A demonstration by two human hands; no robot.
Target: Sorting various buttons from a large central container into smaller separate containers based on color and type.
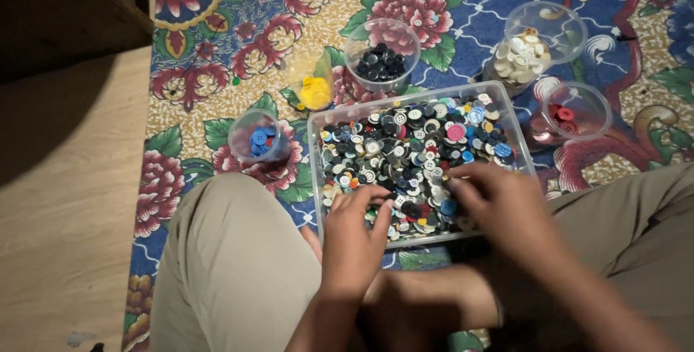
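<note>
1. As the clear rectangular tray (pixel 315 151) is heaped edge to edge with mixed buttons (pixel 416 153) in black, white, grey, blue, pink and yellow, the bulk of the sorting appears to be outstanding. Count: one tray; the buttons in it are too many and too small to number. It rests on the floral rug (pixel 217 56) directly in front of the seated person's crossed legs.
2. While most buttons sit in the tray, five clear round tubs stand on the rug around its far side, each partly loaded with one colour, so some sorting appears done:
   - cream button tub (pixel 531 45), the fullest, at far right;
   - black button tub (pixel 381 52), behind the tray's centre;
   - red button tub (pixel 575 110), just beside the tray's right corner, holding only a few;
   - yellow button tub (pixel 311 81), behind the tray's left corner;
   - blue button tub (pixel 256 137), left of the tray, holding a handful.
3. Since both hands are in the tray, work is judged to be in progress. Count: two hands.
   - Left hand (pixel 354 233): fingers curled down onto the buttons at the near left edge; whether it grips one cannot be determined.
   - Right hand (pixel 499 204): motion-blurred, fingers bent over the near right area; its contents cannot be determined.
</note>
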